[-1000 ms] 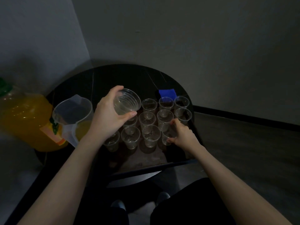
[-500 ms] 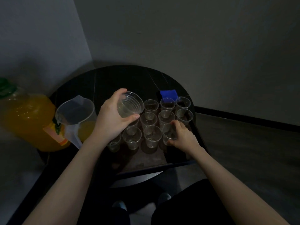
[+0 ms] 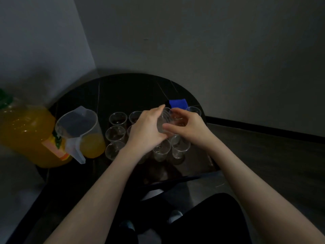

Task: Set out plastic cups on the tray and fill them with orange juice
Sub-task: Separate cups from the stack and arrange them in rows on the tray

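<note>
Several clear plastic cups, such as one at the far left (image 3: 118,118), stand upright in rows on a dark tray (image 3: 197,166) on the round black table. Above the rows my left hand (image 3: 146,128) grips a stack of clear cups (image 3: 164,120), held on its side. My right hand (image 3: 187,128) meets it from the right, with fingers and thumb pinching the stack's open end. My hands hide the middle cups of the rows. A clear jug (image 3: 80,132) with some orange juice stands left of the tray. A big orange juice bottle (image 3: 26,134) sits further left.
A blue object (image 3: 178,103) lies on the table behind the cups. Walls close in behind and to the left of the table. My dark-clothed legs and feet show below the table's near edge, above a grey floor on the right.
My right hand left the cup on the tray and rose to the stack. My left hand carried the stack rightward to meet it. The view shifted so the tray sits further right.
</note>
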